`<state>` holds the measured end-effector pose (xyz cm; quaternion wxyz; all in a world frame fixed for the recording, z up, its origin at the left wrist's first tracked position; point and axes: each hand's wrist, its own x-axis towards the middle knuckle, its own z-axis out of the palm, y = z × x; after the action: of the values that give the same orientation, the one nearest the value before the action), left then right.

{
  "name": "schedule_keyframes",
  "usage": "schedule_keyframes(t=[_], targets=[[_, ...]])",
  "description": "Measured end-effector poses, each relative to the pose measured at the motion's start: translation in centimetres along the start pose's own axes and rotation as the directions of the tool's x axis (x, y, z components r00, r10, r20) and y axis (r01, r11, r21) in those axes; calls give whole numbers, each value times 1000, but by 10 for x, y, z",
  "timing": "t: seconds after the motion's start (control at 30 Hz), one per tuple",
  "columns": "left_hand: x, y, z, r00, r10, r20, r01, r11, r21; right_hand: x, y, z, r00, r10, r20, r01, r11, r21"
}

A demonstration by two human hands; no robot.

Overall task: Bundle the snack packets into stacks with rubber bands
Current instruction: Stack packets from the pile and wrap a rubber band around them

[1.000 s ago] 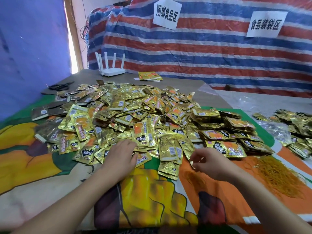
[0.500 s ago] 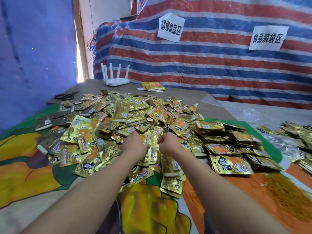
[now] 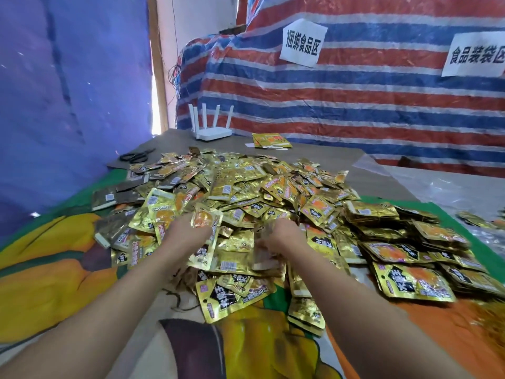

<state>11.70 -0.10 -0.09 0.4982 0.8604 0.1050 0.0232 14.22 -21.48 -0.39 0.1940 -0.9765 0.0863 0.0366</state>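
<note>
Head view: your arms reached across the bare printed cloth [image 3: 68, 283] to the near edge of the pile of gold snack packets [image 3: 246, 192], with stacked packets [image 3: 396, 236] crowding the right. Your left hand [image 3: 188, 233] held a packet [image 3: 206, 222] at its fingertips; your right hand [image 3: 281, 239] sat among blurred packets, finger state impossible to tell.

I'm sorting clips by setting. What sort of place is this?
Probably a makeshift packing workshop: striped tarp as a wall, paper signs marking work zones, and a table heaped with snack packets.
</note>
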Motion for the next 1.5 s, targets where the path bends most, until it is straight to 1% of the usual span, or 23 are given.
schedule_keyframes(t=[0.03,0.1,0.17,0.23,0.27,0.3,0.33,0.43,0.53,0.6,0.67,0.8,0.93,1.0,1.07,1.13,1.2,1.27,1.33,1.37,1.43,1.47,1.5], targets=[[-2,-3,-10,1000,-13,-11,13,1000,12,-2,3,-3,1000,-5,3,5,998,56],[-5,-10,-27,999,-36,19,36,998,45,-10,13,-10,998,14,66,-33,952,305],[-7,-19,-37,997,-24,71,20,998,64,-21,27,-19,987,32,156,-115,821,559],[-8,-22,-43,994,-31,105,20,994,105,-31,42,-30,975,47,216,-182,722,668],[-8,-23,-44,993,-45,107,31,991,127,-34,48,-35,970,58,235,-208,697,686],[-7,-22,-44,993,-58,100,43,989,139,-36,51,-40,968,73,239,-221,701,679],[-5,-20,-42,991,-79,109,62,986,157,-35,52,-43,971,97,217,-216,736,642],[4,-11,-31,983,-118,143,76,961,266,-27,43,-50,981,157,114,-194,803,564],[11,-8,-12,992,-121,31,99,911,399,-20,25,-46,974,183,135,-227,799,557],[12,-6,-1,987,-160,-24,154,879,451,-19,14,-34,970,187,157,-237,874,424],[13,-3,5,979,-195,-52,196,858,475,-19,5,-19,976,173,133,-205,935,288],[16,4,10,967,-242,-78,251,860,445,-20,-6,-5,988,151,32,-154,980,130],[18,6,11,959,-247,-137,282,869,407,-22,-10,-4,990,128,-68,-116,982,150],[16,6,8,961,-221,-167,272,874,404,-23,-9,-3,992,91,-83,-65,959,277],[13,5,2,965,-189,-181,249,875,414,-25,-7,-4,994,86,-70,-43,880,472],[10,3,-5,966,-158,-203,227,896,381,-28,-1,-8,992,121,-31,-69,733,677],[9,-3,-14,960,-158,-233,221,936,273,-30,7,-16,986,145,84,-146,502,852],[8,-10,-28,958,-192,-214,220,968,117,-32,18,-30,971,125,206,-233,275,933],[8,-17,-44,962,-245,-119,238,969,-69,-33,31,-45,950,102,294,-303,82,949],[7,-21,-52,957,-287,-38,275,943,-184,-34,38,-51,940,94,329,-329,-11,944],[3,-27,-63,914,-351,202,405,818,-409,-36,53,-61,932,90,350,-335,-146,931],[-2,-28,-67,882,-348,318,467,736,-490,-38,60,-63,936,86,342,-323,-186,928],[-5,-29,-68,862,-321,393,500,672,-546,-40,66,-65,941,71,331,-307,-231,923]])
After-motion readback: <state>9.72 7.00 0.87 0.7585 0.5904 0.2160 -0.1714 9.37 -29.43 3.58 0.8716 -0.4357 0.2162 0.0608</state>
